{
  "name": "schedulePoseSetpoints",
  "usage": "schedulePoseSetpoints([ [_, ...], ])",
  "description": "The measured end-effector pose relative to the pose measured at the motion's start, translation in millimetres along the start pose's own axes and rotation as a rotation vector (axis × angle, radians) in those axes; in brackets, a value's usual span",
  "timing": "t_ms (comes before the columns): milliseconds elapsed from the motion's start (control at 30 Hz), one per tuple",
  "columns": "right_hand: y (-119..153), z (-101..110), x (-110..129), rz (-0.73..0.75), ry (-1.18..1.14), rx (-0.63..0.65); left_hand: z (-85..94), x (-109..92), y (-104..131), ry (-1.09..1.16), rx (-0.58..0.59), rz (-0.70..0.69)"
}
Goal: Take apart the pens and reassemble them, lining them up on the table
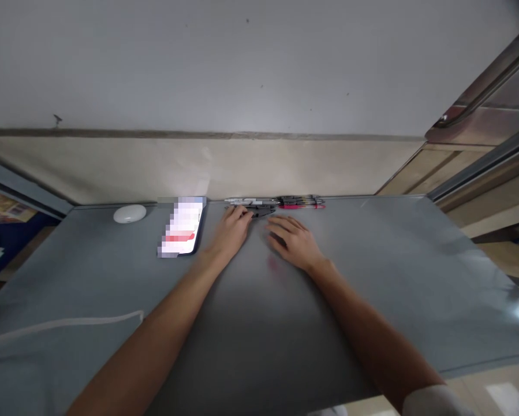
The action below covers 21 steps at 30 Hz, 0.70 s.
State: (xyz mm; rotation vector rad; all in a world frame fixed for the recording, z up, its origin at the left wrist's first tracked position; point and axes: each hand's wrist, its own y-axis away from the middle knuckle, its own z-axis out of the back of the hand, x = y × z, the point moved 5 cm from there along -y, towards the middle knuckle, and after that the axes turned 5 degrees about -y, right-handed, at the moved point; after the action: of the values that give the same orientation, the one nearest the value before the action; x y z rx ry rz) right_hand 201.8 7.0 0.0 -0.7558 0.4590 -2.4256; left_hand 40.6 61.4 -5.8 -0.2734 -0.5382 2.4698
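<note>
Black pens (263, 211) lie along the back edge of the table, and my left hand (236, 226) is closed over the near one, its fingertips at the left end. White pens (248, 201) lie just behind these, against the wall. To the right is a bundle of dark pens (300, 200) with a red pen (300, 206) in front of it. My right hand (297, 241) is open, palm down with fingers apart, a little in front of the pens and holding nothing. My left fingers partly hide the pens under them.
The grey table (242, 346) meets a wall (133, 167) at its back edge. Left of my left hand lies a lit phone (185, 225), and beyond it a white oval case (130, 214). A pale cable (68, 323) crosses the left side.
</note>
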Motion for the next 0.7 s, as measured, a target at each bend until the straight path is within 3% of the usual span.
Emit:
schedulePoseSetpoints([
  [133,-1.9,5.8,-7.5,-0.117,-0.214,-0.087,5.0,-0.8,0.3,0.119,-0.031,0.048],
  [233,-3.8,6.1,-16.6,-0.267,-0.497,-0.199,12.4,1.1,-2.1,0.362,-0.031,0.172],
  [300,-5.2,2.3,-22.2,-0.391,-0.754,-0.259,15.3,1.7,-2.4,0.577,0.035,0.287],
  [367,-6.8,-2.6,-25.5,-0.505,-1.023,-0.307,13.7,-1.2,-0.1,0.813,0.174,0.406],
  [467,-10.6,-6.2,-26.7,-0.602,-1.313,-0.369,9.1,-8.3,6.1,1.124,0.326,0.570],
  [700,-20.0,-8.7,-30.6,-0.695,-1.493,-0.446,-2.0,-24.0,9.7,1.420,0.431,0.507],
])
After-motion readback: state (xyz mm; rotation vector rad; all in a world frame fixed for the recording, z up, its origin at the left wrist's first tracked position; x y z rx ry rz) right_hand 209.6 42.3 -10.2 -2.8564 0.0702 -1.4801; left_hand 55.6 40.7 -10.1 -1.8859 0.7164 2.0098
